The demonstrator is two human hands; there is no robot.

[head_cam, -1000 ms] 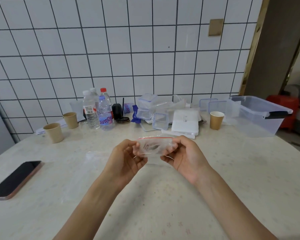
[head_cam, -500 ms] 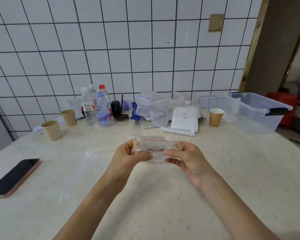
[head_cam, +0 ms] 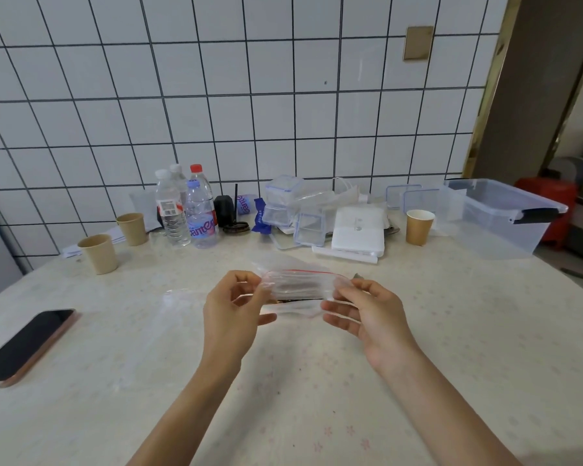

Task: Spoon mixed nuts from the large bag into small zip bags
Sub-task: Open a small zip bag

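**Small zip bag held between both hands**

I am holding a small zip bag (head_cam: 302, 289) above the worktop (head_cam: 317, 381), my left hand (head_cam: 231, 314) pinching its left end and my right hand (head_cam: 367, 317) pinching its right end; something dark is showing inside, too blurred to name. A phone (head_cam: 24, 346) is lying at my left. Farther back are standing paper cups (head_cam: 98, 253), water bottles (head_cam: 186, 210) and an empty clear tub (head_cam: 505, 216) before the tiled wall (head_cam: 249, 95).

Small clear zip bag (head_cam: 302, 287) in the pinch of left hand (head_cam: 231, 309) and right hand (head_cam: 372, 317) above the table (head_cam: 451, 331).
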